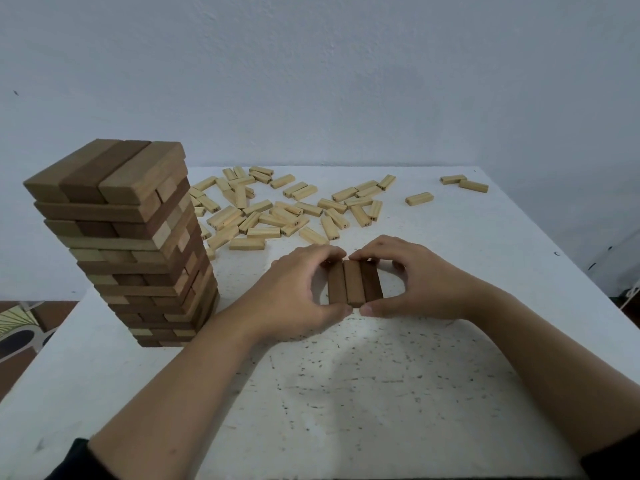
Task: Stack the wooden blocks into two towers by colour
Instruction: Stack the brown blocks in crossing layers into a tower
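Three dark brown blocks (355, 287), flat on the white speckled table (381, 393) near its middle, side by side with long sides touching and ends pointing toward and away from the person.

Two hands on that row. Left hand (294, 289) curled against the row's left side, fingers hooked over the far ends, thumb (341, 310) at the near end. Right hand (419, 282) mirrored on the right side, fingers over the far ends, thumb tip nearly meeting the other. Both half closed, gripping the row between them.

One tower (131, 244) to the left, tall and upright, made of brown blocks in mixed lighter and darker shades. Three blocks across its top layer, layers crossing below; too many layers to count surely.

Behind the hands, a loose heap of pale blocks (277, 209), dozens, exact number not countable, some with printed numbers. Further right, a single pale block (419, 198) and, near the far corner, a pair of pale blocks (473, 186).
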